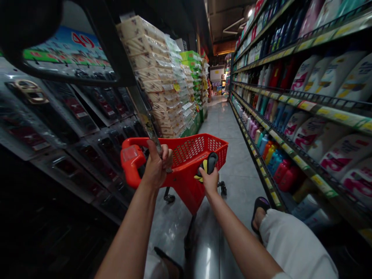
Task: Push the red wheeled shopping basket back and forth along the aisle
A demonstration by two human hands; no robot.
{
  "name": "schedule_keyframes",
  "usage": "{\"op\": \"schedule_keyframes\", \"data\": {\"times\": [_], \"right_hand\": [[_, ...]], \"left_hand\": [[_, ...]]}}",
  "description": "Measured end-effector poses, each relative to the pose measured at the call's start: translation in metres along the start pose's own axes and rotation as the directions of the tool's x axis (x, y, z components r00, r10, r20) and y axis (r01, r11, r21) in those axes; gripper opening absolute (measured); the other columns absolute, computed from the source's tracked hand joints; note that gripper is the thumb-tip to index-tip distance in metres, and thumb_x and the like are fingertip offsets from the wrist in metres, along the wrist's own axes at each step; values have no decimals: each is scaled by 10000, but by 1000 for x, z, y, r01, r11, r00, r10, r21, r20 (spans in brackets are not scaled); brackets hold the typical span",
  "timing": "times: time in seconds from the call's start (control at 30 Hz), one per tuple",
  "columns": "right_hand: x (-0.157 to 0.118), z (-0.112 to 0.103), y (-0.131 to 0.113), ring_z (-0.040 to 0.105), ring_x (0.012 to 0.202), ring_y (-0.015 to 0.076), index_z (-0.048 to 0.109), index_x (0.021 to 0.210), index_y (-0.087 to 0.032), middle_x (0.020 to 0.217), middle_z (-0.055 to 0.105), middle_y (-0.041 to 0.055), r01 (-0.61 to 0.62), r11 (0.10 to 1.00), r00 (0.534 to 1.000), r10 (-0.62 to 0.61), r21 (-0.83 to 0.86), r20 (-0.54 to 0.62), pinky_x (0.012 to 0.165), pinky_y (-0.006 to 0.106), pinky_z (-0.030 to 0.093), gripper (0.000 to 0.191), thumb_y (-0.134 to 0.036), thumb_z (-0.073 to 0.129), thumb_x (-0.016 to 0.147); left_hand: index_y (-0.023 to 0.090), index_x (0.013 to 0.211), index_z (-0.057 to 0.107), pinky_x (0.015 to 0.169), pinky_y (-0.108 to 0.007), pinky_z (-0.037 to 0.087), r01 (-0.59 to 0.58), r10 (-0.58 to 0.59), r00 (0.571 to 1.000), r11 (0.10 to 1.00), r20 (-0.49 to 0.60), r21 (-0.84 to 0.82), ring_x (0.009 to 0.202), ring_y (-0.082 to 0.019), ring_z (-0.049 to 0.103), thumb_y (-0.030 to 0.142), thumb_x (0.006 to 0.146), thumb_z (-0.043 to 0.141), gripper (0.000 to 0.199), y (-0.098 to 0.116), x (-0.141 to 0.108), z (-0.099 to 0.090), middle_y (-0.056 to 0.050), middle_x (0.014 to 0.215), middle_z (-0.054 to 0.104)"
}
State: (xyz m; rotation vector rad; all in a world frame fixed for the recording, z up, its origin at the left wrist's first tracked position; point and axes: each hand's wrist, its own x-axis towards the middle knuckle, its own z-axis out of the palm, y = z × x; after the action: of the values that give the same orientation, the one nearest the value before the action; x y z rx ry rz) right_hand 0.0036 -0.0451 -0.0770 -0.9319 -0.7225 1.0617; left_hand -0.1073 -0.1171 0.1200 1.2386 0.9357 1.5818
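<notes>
My left hand (156, 164) is closed around a slim metal pole (145, 116). The pole slants up to a black loop-shaped frame (116, 42) near the camera. My right hand (209, 180) grips a small dark grey and yellow item (207, 166) whose exact kind I cannot make out. Both hands are over the near side of a red plastic shopping trolley (186, 182) with a perforated basket. The trolley's thick red handle (132, 164) lies just left of my left hand.
Shelves of shampoo bottles (308, 77) line the right side. Stacked packs (157, 73) stand at left beyond hanging packaged belts (31, 93). A grey tiled floor (221, 128) runs down the aisle. My sandalled foot (259, 213) is near the right shelf.
</notes>
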Motion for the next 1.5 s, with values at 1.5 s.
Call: {"op": "schedule_keyframes", "data": {"times": [1.5], "right_hand": [[14, 30, -53, 675, 849, 222, 722, 863, -201, 847, 732, -10, 93, 988, 925, -41, -122, 378, 911, 430, 516, 291, -170, 716, 573]], "left_hand": [[167, 561, 445, 369, -138, 236, -55, 55, 998, 997, 2, -61, 402, -42, 258, 837, 719, 461, 688, -12, 15, 1, 70, 473, 290]]}}
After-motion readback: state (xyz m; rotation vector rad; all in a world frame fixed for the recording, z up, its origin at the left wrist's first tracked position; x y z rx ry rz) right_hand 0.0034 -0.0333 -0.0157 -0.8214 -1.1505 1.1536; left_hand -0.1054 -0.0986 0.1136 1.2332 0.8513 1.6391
